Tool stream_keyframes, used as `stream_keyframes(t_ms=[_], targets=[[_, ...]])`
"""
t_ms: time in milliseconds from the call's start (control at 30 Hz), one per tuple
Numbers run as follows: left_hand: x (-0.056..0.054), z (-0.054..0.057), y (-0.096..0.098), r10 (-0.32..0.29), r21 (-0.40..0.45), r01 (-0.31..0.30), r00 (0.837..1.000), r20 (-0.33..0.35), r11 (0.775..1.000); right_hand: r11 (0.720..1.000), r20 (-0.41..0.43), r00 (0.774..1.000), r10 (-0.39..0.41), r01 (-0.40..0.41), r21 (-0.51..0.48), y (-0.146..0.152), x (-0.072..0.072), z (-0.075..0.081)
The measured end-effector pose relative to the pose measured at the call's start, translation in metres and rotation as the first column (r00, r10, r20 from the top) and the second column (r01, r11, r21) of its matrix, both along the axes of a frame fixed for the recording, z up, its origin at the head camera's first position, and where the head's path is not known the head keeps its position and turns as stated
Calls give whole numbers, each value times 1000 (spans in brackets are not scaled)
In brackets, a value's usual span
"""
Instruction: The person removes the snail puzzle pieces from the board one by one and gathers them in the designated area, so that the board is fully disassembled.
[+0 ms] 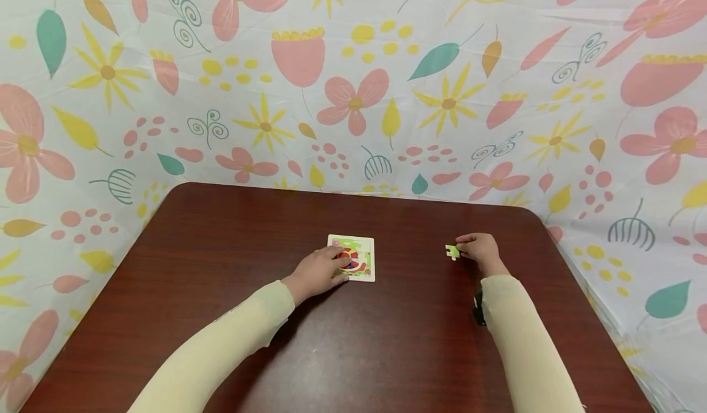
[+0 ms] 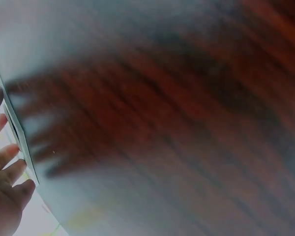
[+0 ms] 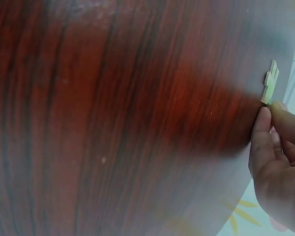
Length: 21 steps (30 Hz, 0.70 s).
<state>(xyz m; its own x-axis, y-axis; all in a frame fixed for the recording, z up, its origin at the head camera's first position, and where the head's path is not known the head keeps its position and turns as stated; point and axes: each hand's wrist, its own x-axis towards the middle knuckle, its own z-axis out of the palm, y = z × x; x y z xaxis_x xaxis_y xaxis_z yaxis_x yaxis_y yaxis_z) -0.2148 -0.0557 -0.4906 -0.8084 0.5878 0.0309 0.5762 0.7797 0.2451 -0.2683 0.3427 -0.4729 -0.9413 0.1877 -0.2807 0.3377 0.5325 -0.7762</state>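
Observation:
A small square jigsaw puzzle [image 1: 372,261] with a pale frame and a colourful picture lies flat near the middle of the table. The left hand [image 1: 319,272] rests over its left side with fingers spread, covering part of the picture. In the left wrist view, the fingertips reach the pale edge of the puzzle [image 2: 15,123]. Off to the right, the right hand [image 1: 483,253] pinches a green and white puzzle piece [image 1: 452,252] by its right end. Thumb and fingertip meet at one end of the puzzle piece [image 3: 270,84] in the right wrist view.
Both hands work over a dark reddish-brown table [image 1: 248,223] with rounded far corners. A white cloth [image 1: 353,155] printed with flowers and leaves hangs behind it and along the sides. Something small and black [image 1: 479,310] shows beside the right wrist.

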Motion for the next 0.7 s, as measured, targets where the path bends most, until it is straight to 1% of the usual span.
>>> stream_keyframes(t_ms=[100, 233, 367, 467, 533, 600, 700], targets=[[1, -2, -1, 10, 15, -10, 1000, 4, 1000, 1000, 15, 1000, 5, -5, -14, 2, -1, -1], [2, -2, 0, 16, 29, -16, 1000, -5, 999, 999, 25, 1000, 17, -15, -47, 4, -1, 3], [3, 1, 2, 18, 31, -18, 1000, -4, 999, 998, 18, 1000, 19, -18, -56, 0, 0, 12], [3, 3, 3, 19, 24, -19, 1000, 6, 1000, 998, 8, 1000, 30, -30, -56, -11, 1, 21], [3, 3, 3, 23, 10, -23, 1000, 20, 1000, 995, 2, 1000, 29, -29, -93, -23, 1, 28], [2, 4, 3, 28, 0, -28, 999, 27, 1000, 988, -2, 1000, 23, -23, -151, -36, 0, 34], [1, 5, 2, 38, -15, -38, 999, 32, 999, 964, -6, 1000, 14, -16, -265, -58, -1, 41]])
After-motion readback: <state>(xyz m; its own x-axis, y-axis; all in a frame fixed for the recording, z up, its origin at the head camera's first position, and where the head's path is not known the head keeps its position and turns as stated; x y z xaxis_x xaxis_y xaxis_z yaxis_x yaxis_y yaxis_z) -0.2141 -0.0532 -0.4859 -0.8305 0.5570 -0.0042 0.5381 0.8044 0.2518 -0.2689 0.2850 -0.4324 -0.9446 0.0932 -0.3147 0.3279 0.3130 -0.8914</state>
